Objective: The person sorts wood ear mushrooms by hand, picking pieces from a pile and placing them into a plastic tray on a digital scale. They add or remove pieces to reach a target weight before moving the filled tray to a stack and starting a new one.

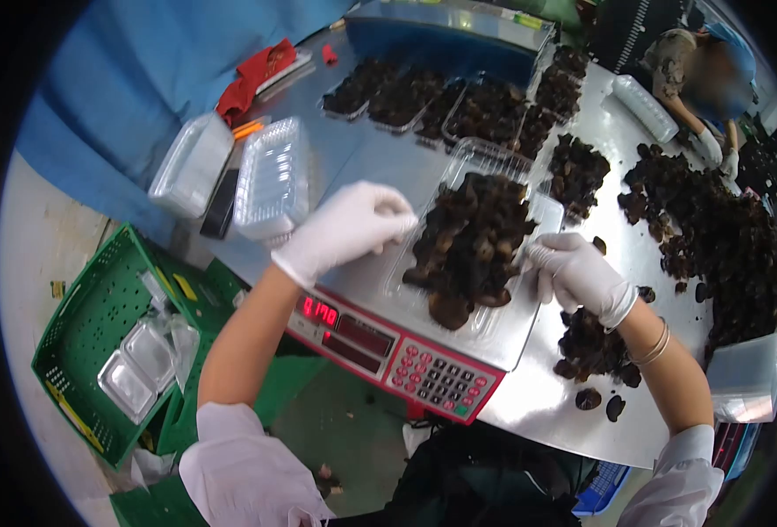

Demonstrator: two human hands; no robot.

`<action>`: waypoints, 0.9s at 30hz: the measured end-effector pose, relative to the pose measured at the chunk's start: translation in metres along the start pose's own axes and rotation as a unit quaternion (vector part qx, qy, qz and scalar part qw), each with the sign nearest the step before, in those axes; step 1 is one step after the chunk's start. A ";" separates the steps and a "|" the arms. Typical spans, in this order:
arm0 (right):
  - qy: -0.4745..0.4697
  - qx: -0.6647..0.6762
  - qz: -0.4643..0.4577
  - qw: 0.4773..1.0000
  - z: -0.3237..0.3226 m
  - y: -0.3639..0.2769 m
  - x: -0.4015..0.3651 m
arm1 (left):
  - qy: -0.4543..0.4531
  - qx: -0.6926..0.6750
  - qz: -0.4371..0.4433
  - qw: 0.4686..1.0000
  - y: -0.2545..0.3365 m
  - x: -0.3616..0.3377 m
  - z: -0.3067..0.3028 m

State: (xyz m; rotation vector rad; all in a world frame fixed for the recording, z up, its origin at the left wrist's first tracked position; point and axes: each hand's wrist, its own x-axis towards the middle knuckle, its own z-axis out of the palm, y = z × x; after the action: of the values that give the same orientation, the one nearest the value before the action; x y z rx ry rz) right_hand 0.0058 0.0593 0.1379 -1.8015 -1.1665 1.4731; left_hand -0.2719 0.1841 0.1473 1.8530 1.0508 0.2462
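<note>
Clear rectangular plastic tray (397,279), heaped with dark-brown ruffled fungus (472,237), rests on red-fronted, steel-topped scale (384,351). White-gloved left hand (353,227): fingers curled, over scale's left side. White-gloved right hand (579,274): fingers bent, scale's right edge. Cannot tell whether either grips.

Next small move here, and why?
Probably draw the left hand and right hand back from the plastic tray: it sits heaped with dark pieces on the scale, whose red display is lit, and a hand close at either side could skew the reading if it touches.
</note>
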 end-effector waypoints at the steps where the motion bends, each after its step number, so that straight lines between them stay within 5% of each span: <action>1: -0.013 0.021 0.013 1.000 0.000 -0.004 0.001 | -0.019 0.018 -0.004 1.000 0.002 -0.001 0.001; 9: -0.039 0.029 -0.060 0.997 -0.012 -0.038 0.058 | 0.044 0.046 0.010 0.998 -0.005 0.034 -0.021; 14: 0.011 0.043 -0.103 0.994 -0.018 -0.096 0.154 | 0.105 0.085 0.042 0.990 -0.027 0.134 -0.097; 17: 0.042 0.047 -0.127 0.990 -0.019 -0.117 0.220 | 0.138 0.083 -0.017 0.987 -0.035 0.196 -0.134; 27: 0.030 0.071 -0.024 0.997 -0.033 -0.121 0.312 | 0.199 0.209 -0.045 0.956 -0.098 0.327 -0.140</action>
State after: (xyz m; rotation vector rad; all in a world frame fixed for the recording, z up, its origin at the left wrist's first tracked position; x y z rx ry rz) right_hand 0.0127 0.3924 0.0908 -1.6995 -1.0409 1.4270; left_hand -0.2059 0.5355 0.0558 2.1767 1.5568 0.3761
